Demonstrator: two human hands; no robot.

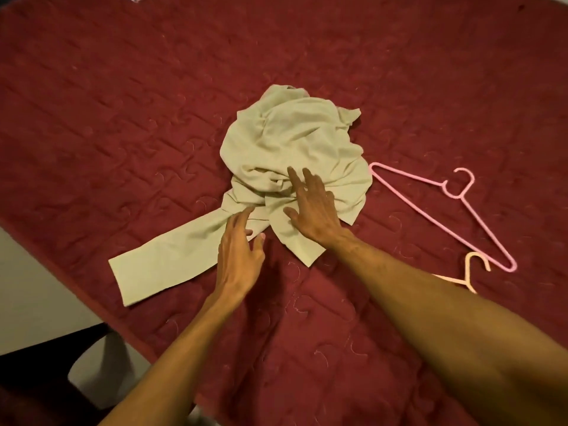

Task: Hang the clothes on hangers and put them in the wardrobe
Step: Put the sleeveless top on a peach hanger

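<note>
A crumpled pale beige garment (295,139) lies in the middle of a dark red quilted bed (123,103), with one long sleeve stretched out toward the lower left. My right hand (310,207) rests flat on the bunched near part of the garment, fingers spread. At the base of the sleeve my left hand (239,250) touches the cloth with loose, straight fingers. A pink hanger (442,210) lies on the quilt to the right of the garment. A peach hanger (470,272) lies just below it, partly hidden by my right forearm.
The bed's left edge runs diagonally at the lower left, with pale floor (37,296) beyond it. A dark object (37,379) sits in the bottom left corner.
</note>
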